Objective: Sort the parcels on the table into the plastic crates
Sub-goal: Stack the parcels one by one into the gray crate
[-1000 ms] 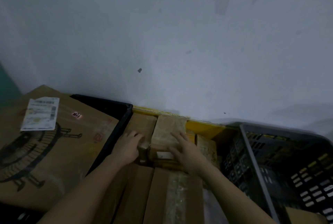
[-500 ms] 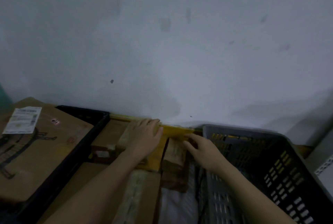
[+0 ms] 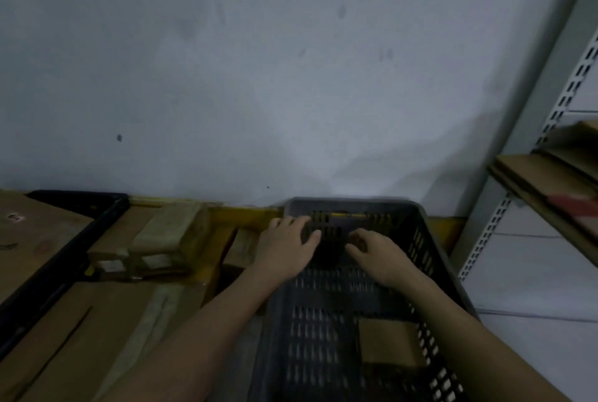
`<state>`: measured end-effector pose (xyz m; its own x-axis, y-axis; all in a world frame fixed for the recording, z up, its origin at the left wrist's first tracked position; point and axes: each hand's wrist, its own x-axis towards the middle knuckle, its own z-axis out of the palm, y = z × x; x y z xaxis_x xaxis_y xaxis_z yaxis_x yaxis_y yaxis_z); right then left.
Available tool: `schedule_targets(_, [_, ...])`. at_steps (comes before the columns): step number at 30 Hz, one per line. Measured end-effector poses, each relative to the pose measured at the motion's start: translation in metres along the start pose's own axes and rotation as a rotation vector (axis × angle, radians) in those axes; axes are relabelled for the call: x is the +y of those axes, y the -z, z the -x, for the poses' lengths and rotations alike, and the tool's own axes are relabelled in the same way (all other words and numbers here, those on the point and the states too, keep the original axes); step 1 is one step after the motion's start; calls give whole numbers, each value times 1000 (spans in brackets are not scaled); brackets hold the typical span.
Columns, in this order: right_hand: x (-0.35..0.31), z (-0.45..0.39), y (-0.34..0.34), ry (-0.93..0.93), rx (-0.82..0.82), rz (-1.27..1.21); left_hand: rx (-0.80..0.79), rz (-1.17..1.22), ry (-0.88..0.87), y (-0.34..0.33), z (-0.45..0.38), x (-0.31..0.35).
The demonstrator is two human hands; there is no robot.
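Between both hands (image 3: 289, 248) (image 3: 377, 251) over the grey crate (image 3: 430, 240), something dark, indistinct.

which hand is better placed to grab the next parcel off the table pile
Left, probably. The left hand sits at the grey crate's left wall, right beside the taped brown parcels on the table. The right hand is over the crate's inside, farther from them, and would have to cross the left arm.

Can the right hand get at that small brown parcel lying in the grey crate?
Probably yes. The right hand hovers inside the grey crate, whose top is open, and the small brown parcel lies uncovered on its floor, nearer the person. Nothing sits between them.
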<state>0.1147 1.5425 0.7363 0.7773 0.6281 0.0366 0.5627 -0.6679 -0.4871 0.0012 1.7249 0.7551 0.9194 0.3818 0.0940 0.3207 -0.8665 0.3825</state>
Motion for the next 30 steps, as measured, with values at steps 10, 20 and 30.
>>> schedule_targets(10, [82, 34, -81, -269, -377, 109, -404, 85, 84, -129, 20, 23])
schedule_targets(20, [108, 44, -106, -250, -736, 352, -541, 151, 219, -205, 38, 23])
schedule_targets(30, [113, 50, -110, -124, -786, 421, -522, 205, 323, -209, 42, 10])
